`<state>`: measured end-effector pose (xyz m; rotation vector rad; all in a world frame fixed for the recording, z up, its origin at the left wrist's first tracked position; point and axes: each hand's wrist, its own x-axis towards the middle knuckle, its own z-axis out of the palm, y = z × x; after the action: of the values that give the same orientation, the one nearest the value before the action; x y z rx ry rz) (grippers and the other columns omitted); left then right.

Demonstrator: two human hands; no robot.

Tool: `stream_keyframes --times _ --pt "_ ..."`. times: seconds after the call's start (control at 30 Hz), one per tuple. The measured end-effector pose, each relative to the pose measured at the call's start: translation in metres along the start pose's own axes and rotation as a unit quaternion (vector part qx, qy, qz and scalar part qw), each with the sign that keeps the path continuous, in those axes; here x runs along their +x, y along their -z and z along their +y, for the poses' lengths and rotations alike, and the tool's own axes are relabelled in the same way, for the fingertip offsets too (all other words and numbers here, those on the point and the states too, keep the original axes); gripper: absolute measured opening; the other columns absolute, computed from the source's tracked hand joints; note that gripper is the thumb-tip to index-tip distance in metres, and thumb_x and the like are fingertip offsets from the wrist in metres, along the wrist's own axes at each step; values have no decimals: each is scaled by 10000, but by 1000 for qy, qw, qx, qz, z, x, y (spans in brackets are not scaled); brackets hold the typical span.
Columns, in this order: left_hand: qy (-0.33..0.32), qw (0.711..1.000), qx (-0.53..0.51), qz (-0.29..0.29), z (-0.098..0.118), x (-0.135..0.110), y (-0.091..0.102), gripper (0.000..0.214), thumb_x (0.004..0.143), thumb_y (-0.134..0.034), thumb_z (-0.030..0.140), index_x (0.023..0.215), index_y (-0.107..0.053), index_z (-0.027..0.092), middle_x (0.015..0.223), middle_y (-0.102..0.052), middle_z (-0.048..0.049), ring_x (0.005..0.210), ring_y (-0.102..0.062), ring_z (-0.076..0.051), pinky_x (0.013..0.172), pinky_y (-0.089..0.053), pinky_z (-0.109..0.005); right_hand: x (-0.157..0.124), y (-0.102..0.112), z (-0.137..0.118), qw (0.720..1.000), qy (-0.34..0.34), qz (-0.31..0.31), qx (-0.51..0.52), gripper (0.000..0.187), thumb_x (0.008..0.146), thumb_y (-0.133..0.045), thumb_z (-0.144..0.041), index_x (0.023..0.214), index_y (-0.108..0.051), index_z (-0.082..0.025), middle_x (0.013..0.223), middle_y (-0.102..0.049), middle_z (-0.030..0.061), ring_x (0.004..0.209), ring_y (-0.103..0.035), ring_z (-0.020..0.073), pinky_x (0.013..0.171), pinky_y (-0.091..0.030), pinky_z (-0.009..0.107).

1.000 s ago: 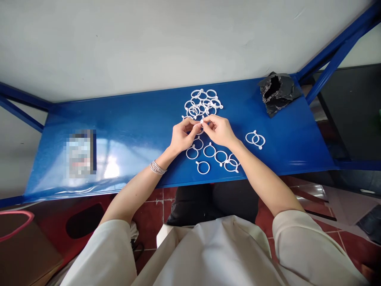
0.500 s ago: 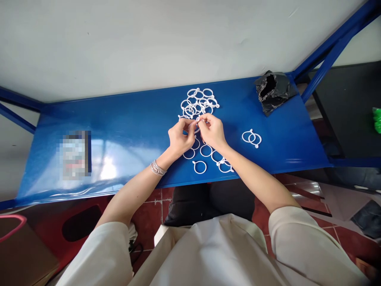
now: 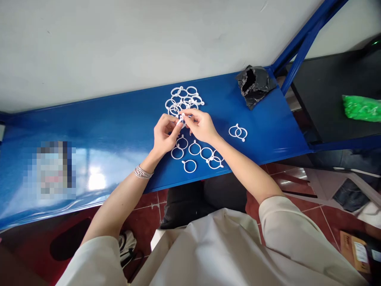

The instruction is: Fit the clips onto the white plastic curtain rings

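A white plastic ring [image 3: 179,120] with a small eyelet, like a curtain ring, is pinched between my two hands above the table. My left hand [image 3: 165,134] grips the hoop with its thumb and fingers. My right hand [image 3: 201,125] is closed at the eyelet end, and its fingers partly cover the ring. Behind my hands lies a pile of overlapping white rings [image 3: 183,97]. Nearer to me several loose rings [image 3: 194,148] lie flat, and one single ring [image 3: 189,166] is close to the front edge. Two overlapping rings [image 3: 238,132] lie off to the right.
A crumpled black plastic bag [image 3: 255,85] stands at the back right of the blue table [image 3: 119,119]. At the left lies a blurred-out item [image 3: 55,170]. A blue metal frame [image 3: 303,51] rises on the right, with a green packet [image 3: 361,108] on a dark surface beyond it.
The camera view has turned, so the table appears shifted left. My hands stay together over the rings; the held ring now shows more clearly between my fingertips, with its eyelet up.
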<state>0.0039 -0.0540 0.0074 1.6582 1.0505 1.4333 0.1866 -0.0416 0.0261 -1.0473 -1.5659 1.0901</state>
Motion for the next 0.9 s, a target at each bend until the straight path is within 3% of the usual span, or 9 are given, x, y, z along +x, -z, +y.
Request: stream_keyframes --times 0.1,0.23,0.4,0.63,0.77,0.9 --pt "-22 999 11 21 -5 2 4 282 972 -864 506 977 -815 228 896 -648 -19 649 -594 -74 498 -491 -192 1 3 2 1000 21 -18 2 358 1066 -666 -512 1177 -787 -194 1251 -790 109 782 -710 166 679 -617 317" --pt "-19 999 -5 47 -9 5 6 265 963 -873 506 985 -847 243 864 -642 -4 559 -560 -53 417 -453 -180 3 7 5 999 36 -26 4 338 1033 -721 -526 1092 -777 -197 1204 -772 96 810 -721 175 679 -596 319" --pt "-3 999 -22 50 -5 5 2 307 982 -851 520 941 -822 218 824 -706 4 470 -562 -32 401 -433 -172 5 8 3 999 31 -28 10 503 969 -766 -689 944 -743 -188 1045 -753 65 738 -671 153 681 -563 318" --pt "31 997 -31 61 -1 6 0 393 985 -827 586 942 -774 199 708 -695 22 449 -599 -51 412 -451 -162 6 9 1 999 20 -34 8 577 974 -727 -762 979 -754 -185 1021 -762 77 727 -676 162 678 -573 326" --pt "41 998 -30 35 0 5 1 416 982 -821 603 992 -781 188 797 -759 -9 478 -627 -53 438 -492 -168 7 12 4 1000 4 16 -25 543 973 -749 -721 941 -790 -181 959 -772 90 735 -705 197 665 -584 340" --pt "34 998 -52 1 0 4 2 396 987 -822 586 997 -791 191 922 -801 -39 518 -659 -55 448 -524 -172 7 11 8 999 -24 23 -14 545 957 -760 -725 1011 -823 -186 892 -777 76 648 -693 192 582 -569 332"
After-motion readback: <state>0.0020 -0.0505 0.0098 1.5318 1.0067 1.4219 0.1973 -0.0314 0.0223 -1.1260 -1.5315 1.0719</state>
